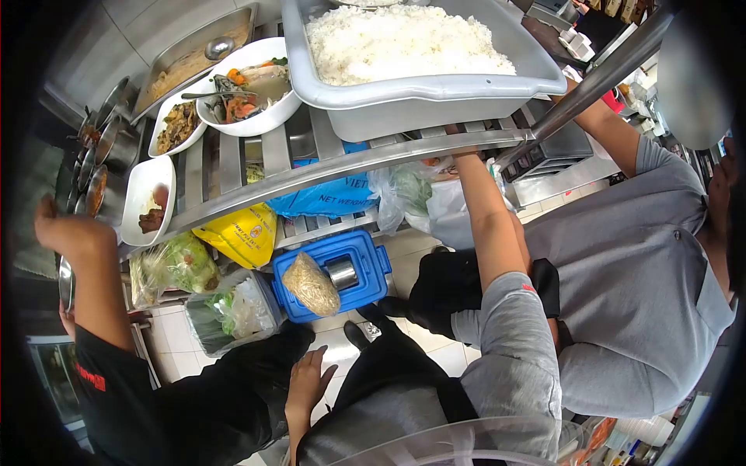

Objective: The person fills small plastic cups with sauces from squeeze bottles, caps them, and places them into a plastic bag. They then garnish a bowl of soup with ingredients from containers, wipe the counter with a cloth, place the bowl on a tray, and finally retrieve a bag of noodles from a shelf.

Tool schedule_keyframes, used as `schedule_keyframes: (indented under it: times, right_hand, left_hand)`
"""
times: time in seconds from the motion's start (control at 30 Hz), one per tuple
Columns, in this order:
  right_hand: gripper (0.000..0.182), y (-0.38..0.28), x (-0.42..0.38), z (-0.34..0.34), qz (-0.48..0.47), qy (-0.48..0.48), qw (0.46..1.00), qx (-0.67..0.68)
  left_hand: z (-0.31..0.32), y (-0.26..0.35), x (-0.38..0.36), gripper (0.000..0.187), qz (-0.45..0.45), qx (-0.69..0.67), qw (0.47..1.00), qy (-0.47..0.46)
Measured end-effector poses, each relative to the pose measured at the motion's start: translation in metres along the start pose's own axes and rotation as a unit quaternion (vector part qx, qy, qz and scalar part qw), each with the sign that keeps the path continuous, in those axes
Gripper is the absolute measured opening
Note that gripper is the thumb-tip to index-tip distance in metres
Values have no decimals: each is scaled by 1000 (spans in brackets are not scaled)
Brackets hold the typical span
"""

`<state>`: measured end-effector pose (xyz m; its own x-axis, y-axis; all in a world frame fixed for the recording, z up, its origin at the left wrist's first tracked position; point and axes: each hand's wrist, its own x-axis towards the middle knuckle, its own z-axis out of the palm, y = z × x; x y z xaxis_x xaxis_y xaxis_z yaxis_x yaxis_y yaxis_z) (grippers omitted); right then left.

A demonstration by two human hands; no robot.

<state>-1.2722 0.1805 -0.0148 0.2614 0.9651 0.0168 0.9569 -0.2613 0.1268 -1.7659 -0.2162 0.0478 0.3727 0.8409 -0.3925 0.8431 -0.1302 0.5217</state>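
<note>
My left hand hangs low in front of my body, fingers stretched out and holding nothing. My right arm reaches forward to the rack, under the grey tub of white rice. The shelf's front rail and the tub cover my right hand, so its fingers are hidden. Near that wrist, clear plastic bags with something green inside sit on the lower shelf. Below stands a blue lidded box, carrying a bag of tan, grain-like food and a metal cup.
White dishes of food share the slatted shelf with a metal tray. Blue and yellow bags lie below, bagged vegetables beside the box. One person's black-sleeved arm is at left; a person in grey stands close right.
</note>
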Motion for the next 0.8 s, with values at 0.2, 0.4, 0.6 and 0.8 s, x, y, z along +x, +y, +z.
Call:
schedule_keyframes:
  times: [0.2,0.4,0.6,0.8]
  right_hand:
    - [40,3,-11,0,-2,1,1000,-5]
    - [40,-10,-37,17,-17,26,999,-27]
    - [40,-30,-29,27,-33,97,992,-67]
    - [40,-34,-21,16,-75,137,982,-109]
  left_hand:
    - [3,-4,-1,44,1,4,1000,-6]
    - [10,-5,0,44,30,8,999,14]
    - [38,-26,4,41,3,-23,1000,7]
    - [124,-72,20,40,-64,-139,988,2]
